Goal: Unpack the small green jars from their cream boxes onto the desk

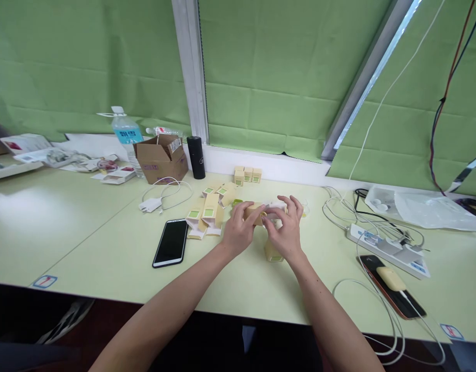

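Note:
My left hand [240, 230] is closed around a small tan carton [255, 212] held just above the pale green table [106, 248]. My right hand [286, 227] meets it from the right, fingers curled on the carton's end and on a bit of white material I cannot make out. Another small carton [272, 253] stands on the table under my right wrist. A loose pile of flat and folded cartons with green labels [209, 209] lies just left of my hands. Three assembled small boxes [247, 174] stand in a row near the window ledge.
A black phone [171, 243] lies face up to the left. A white charger and cable [160, 199], a cardboard box [162, 160], a water bottle [126, 134] and a black cylinder [196, 157] sit behind. At right are a power strip [388, 248], tangled cables and a second phone [393, 292].

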A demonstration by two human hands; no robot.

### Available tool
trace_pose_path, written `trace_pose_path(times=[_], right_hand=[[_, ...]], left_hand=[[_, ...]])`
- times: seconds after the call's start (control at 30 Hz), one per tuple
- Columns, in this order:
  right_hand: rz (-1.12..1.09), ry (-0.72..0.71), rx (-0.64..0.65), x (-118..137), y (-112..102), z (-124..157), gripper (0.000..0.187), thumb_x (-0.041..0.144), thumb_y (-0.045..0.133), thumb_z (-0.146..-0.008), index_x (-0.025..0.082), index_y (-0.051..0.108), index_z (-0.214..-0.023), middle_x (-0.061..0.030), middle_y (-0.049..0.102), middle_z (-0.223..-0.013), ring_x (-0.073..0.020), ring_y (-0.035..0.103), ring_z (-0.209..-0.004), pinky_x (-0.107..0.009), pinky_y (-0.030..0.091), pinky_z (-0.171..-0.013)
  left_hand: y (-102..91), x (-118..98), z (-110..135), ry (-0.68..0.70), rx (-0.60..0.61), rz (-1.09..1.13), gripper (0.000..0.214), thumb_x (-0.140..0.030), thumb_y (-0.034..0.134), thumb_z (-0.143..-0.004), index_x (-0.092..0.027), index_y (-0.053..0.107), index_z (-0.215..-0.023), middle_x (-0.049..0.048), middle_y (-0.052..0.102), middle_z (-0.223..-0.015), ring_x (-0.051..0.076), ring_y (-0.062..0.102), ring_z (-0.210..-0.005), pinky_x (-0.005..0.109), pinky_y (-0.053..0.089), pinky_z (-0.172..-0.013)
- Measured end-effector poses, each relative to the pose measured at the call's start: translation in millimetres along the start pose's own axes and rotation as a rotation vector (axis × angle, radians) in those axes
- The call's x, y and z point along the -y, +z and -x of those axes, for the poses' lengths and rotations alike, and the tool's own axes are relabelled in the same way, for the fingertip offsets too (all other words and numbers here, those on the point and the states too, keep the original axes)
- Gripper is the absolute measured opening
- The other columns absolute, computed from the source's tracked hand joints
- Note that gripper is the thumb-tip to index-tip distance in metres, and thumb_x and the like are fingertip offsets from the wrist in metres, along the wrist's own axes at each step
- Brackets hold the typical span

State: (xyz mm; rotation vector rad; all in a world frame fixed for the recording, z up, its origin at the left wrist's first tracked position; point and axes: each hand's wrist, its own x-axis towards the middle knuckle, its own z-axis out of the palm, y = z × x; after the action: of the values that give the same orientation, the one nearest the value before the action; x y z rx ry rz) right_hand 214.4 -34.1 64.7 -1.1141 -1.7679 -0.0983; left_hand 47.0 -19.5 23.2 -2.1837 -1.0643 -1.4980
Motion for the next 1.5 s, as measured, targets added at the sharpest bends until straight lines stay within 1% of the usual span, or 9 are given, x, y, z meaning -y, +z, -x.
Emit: trace_pose_path(times=[0.17,0.3,0.4,0.53,0.67,1.0,1.17,1.37,1.5], right_hand=[[-0.134,0.111,-0.006,0.5,7.5,3.2,0.017,0.03,0.061,-0.093,0.025,0.066,-0.078,-0.0108,0.061,-0.133,-0.0353,0.031,-0.148,-0.063,0.036,-0.116],[-0.344,0.224,-0.051,2.7,4.4,0.6,0.022,0.038,0.059,-0.097,0.025,0.057,-0.079,-0.0118,0.067,-0.132,-0.0316,0.044,-0.144,-0.06,0.035,-0.118],[-0.575,0.354,-0.044,2.7,0.1,-3.1,0.025,0.045,0.057,-0.098,0.025,0.051,-0.085,-0.0142,0.068,-0.135,-0.0298,0.059,-0.134,-0.053,0.048,-0.108],[-0.671,0.482,-0.072,-2.4,-0.7,-6.7,0.031,0.053,0.06,-0.095,0.026,0.047,-0.085,-0.0117,0.077,-0.109,-0.027,0.072,-0.106,-0.041,0.056,-0.085],[-0.585,0.484,-0.008,-6.8,0.5,-6.3,0.026,0.047,0.058,-0.095,0.026,0.048,-0.083,-0.0085,0.076,-0.098,-0.0244,0.072,-0.093,-0.035,0.054,-0.074],[0.245,0.171,0.62,11.0,1.3,-13.1,0.01,0.023,0.055,-0.099,0.025,0.062,-0.093,-0.0029,0.077,-0.091,-0.0219,0.068,-0.085,-0.029,0.034,-0.065],[0.24,0.155,0.733,6.4,3.9,-17.3,0.014,0.018,0.058,-0.097,0.025,0.068,-0.09,-0.0027,0.079,-0.091,-0.0213,0.07,-0.089,-0.028,0.036,-0.067],[0.051,0.197,0.665,-4.7,7.5,-9.7,0.011,0.018,0.07,-0.087,0.028,0.069,-0.083,-0.0009,0.079,-0.085,-0.0254,0.074,-0.084,-0.033,0.045,-0.067],[-0.135,0.245,0.423,-13.1,0.8,-11.3,0.004,0.029,0.067,-0.089,0.029,0.071,-0.089,-0.0025,0.08,-0.094,-0.0261,0.075,-0.09,-0.04,0.054,-0.08]], left_hand=[[1.2,-0.6,-0.7,0.083,-0.026,-0.128,0.067,-0.005,0.048,-0.095,-0.037,0.046,-0.154,0.0137,0.052,-0.128,0.028,0.055,-0.122,0.04,0.057,-0.09],[-1.7,-1.8,-1.8,-0.053,0.034,-0.2,0.068,-0.005,0.048,-0.093,-0.034,0.046,-0.154,0.0144,0.053,-0.125,0.028,0.055,-0.119,0.033,0.057,-0.079],[-4.3,1.1,-2.6,-0.156,0.07,-0.216,0.065,-0.007,0.051,-0.092,-0.033,0.049,-0.152,0.014,0.052,-0.125,0.029,0.054,-0.117,0.036,0.057,-0.083],[-6.8,9.1,-4.3,-0.296,0.097,-0.217,0.066,-0.008,0.054,-0.09,-0.031,0.049,-0.152,0.0134,0.052,-0.124,0.03,0.055,-0.117,0.042,0.055,-0.091],[-9.0,17.4,-7.5,-0.432,0.083,-0.155,0.063,-0.016,0.058,-0.093,-0.028,0.046,-0.154,0.0136,0.052,-0.124,0.03,0.055,-0.117,0.047,0.052,-0.099],[-11.6,19.2,-12.3,-0.598,0.017,0.032,0.065,-0.031,0.061,-0.096,-0.025,0.039,-0.156,0.0133,0.057,-0.127,0.031,0.057,-0.121,0.046,0.05,-0.101],[-9.4,17.4,-11.1,-0.572,0.022,0.044,0.064,-0.034,0.062,-0.096,-0.025,0.038,-0.156,0.0133,0.058,-0.128,0.029,0.058,-0.118,0.044,0.051,-0.099],[-6.7,16.3,-8.3,-0.537,0.02,0.043,0.067,-0.043,0.063,-0.097,-0.026,0.038,-0.156,0.0133,0.058,-0.129,0.03,0.058,-0.119,0.045,0.051,-0.098],[-7.3,13.4,-8.8,-0.515,0.006,0.054,0.069,-0.047,0.063,-0.097,-0.025,0.038,-0.157,0.014,0.057,-0.131,0.029,0.057,-0.121,0.045,0.051,-0.099]])
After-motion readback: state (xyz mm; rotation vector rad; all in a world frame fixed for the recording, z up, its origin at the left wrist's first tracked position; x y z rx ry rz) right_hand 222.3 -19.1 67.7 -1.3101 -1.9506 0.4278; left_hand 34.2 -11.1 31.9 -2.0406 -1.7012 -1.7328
